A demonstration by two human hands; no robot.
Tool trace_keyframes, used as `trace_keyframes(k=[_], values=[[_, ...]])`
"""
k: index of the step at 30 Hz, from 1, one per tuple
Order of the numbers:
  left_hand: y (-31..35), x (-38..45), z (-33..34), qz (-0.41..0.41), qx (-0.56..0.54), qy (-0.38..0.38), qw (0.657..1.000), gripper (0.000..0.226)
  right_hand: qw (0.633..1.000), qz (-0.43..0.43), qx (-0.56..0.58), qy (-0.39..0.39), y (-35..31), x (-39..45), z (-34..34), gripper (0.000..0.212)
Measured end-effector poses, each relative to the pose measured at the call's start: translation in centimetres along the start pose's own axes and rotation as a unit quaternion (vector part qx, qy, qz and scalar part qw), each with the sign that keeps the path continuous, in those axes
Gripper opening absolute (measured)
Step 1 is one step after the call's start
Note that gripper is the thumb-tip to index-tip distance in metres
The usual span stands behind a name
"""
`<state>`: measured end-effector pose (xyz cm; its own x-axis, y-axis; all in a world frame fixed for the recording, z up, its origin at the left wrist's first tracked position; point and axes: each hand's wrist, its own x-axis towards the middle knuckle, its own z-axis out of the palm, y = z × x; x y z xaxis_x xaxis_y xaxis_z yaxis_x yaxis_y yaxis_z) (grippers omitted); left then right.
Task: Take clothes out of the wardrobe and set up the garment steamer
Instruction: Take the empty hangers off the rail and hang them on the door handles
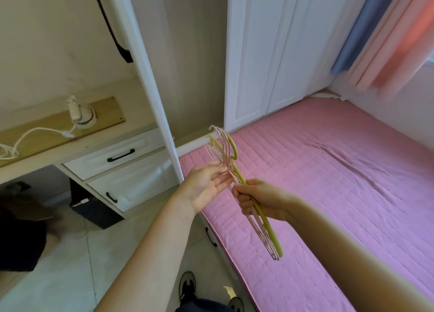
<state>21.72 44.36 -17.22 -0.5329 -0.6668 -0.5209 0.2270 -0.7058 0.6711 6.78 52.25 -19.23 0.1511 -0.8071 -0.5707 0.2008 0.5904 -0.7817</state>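
Plainly light, stiff and slick, the bunched hangers [237, 170] sit over the bed [328, 182] edge, best gripped at the necks, where the right hand [260, 200] clasps them while the left hand's [206, 186] straight fingers [222, 170] touch the wires.

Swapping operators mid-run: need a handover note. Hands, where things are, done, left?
Right hand: grips the bundle of hangers, one yellow-green and several thin pink, bare of clothes, above the pink bed edge.
Left hand: open, fingers touching the pink hangers near the hooks.
Garment steamer: on the desk at left, white cord trailing loose across the top.
Wardrobe door: open.
Done: hangers in hand.
Left: no clothes visible out yet; steamer not set up.
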Motion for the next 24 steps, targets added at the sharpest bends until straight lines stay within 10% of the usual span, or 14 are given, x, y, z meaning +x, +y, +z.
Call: trace_keyframes(k=[13, 24], values=[[12.8, -3.5, -5.8, 0.177, 0.166, 0.02, 0.97, 0.025, 0.97, -0.177, 0.013, 0.165, -7.2, 6.1, 9.2, 0.034], [21.8, -3.1, -7.9, 0.364, 0.322, 0.081, 0.87, 0.019, 0.814, -0.416, -0.094, 0.395, -13.3, 10.8, 16.9, 0.047]])
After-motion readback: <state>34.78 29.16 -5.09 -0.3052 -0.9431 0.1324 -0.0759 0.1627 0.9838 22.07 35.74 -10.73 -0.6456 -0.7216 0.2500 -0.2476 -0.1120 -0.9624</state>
